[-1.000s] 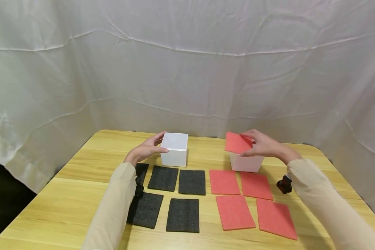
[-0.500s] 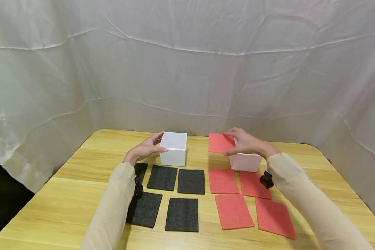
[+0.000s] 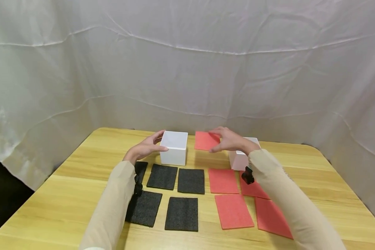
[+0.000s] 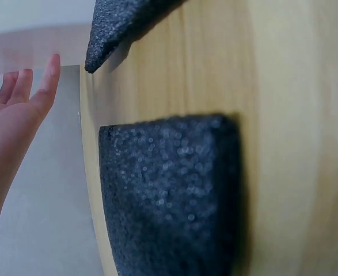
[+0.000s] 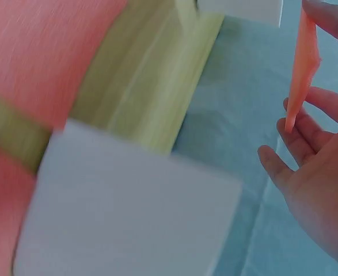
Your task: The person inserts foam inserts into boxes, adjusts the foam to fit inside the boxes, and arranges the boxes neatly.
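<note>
While our left hand rests with straight fingers against the left side of the left white box, our right hand pinches a red foam sheet between thumb and fingers and holds it in the air, between the two boxes and above the wooden table. From the right wrist view we see that sheet edge-on, thin and nearly upright, gripped at its top and bottom by the fingers. From the left wrist view our left hand shows open, fingers together and extended, beside the pale wall of the box. The right white box stands just behind our right forearm, partly hidden by it. In front of the left box lie black foam sheets in two rows, one of them partly under our left sleeve. In front of the right box lie four red foam sheets in two rows, the right-hand ones partly covered by our right arm. A small black camera sits on the right wrist. A white cloth hangs behind the table.
</note>
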